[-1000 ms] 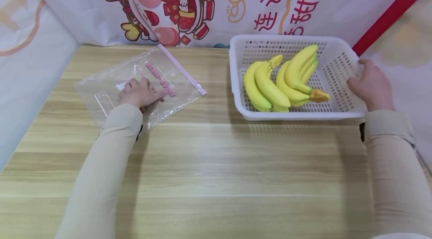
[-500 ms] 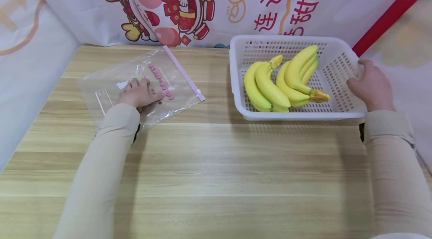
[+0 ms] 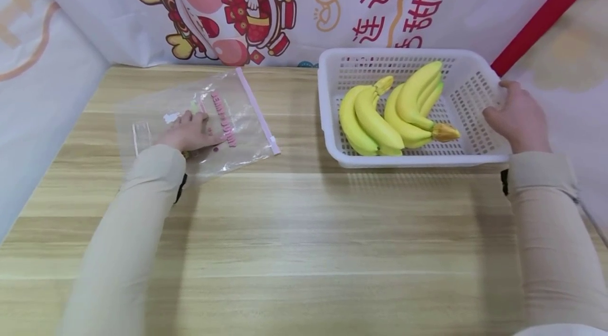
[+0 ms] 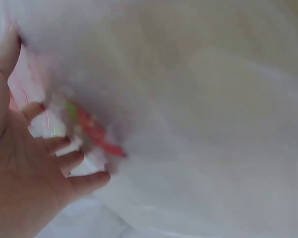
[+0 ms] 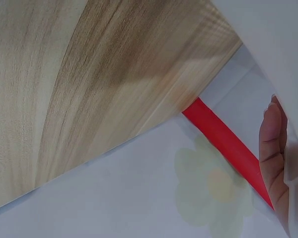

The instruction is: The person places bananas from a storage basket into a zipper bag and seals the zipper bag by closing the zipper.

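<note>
My left hand point(image 3: 187, 133) rests on a clear zip bag point(image 3: 247, 125) with pink lettering and a pink slider strip, flat on the table's left side. In the left wrist view, its spread fingers point(image 4: 89, 183) touch the blurred film, near a red and green patch. At the right, my right hand point(image 3: 520, 117) grips the right rim of a white plastic basket point(image 3: 418, 160), thumb on the inner side. Two bunches of yellow bananas lie in it: a left bunch point(image 3: 372, 120) and a right bunch point(image 3: 418, 98). The right wrist view shows only part of that hand's fingers point(image 5: 271, 141) against the basket.
The wooden tabletop point(image 3: 304, 241) extends in front of both things. A white printed cloth point(image 3: 304, 9) with a cartoon figure and red characters stands along the back edge. A red strip point(image 3: 541, 17) runs up the cloth behind the basket's right corner.
Under my left hand, the zip bag has turned clockwise, its slider end swinging down and slightly left. The hand has shifted left with it. My right hand keeps its hold on the basket.
</note>
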`<move>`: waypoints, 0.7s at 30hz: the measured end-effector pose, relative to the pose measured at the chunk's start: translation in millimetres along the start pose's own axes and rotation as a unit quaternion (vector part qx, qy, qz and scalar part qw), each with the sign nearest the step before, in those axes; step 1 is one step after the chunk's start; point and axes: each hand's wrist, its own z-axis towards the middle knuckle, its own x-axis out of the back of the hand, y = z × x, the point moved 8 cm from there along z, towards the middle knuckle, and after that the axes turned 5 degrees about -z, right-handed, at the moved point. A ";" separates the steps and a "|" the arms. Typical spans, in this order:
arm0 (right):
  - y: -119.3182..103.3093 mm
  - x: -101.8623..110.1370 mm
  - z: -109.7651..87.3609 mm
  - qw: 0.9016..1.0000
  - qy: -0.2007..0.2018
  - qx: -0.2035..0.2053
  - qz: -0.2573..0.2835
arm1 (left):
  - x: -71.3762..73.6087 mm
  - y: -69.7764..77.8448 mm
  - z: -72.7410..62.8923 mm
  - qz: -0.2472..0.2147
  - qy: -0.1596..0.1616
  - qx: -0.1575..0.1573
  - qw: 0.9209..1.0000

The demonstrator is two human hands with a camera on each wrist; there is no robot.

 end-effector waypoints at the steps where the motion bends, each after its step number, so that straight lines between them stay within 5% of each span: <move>1: 0.3 -0.5 0.3 1.000 -0.001 -0.002 0.002 | 1.3 0.4 -0.6 -0.002 -0.004 -0.005 1.000; 7: -0.3 -0.1 0.7 1.000 0.001 0.000 -0.002 | 10.2 7.1 -2.8 -0.008 -0.004 -0.015 1.000; 14: -2.2 1.8 0.5 1.000 0.001 0.002 -0.009 | 9.1 5.0 -2.2 -0.013 0.094 0.122 0.988; 21: -1.6 0.0 -1.5 1.000 -0.009 -0.007 -0.009 | -1.0 21.4 0.4 0.003 0.133 0.106 0.985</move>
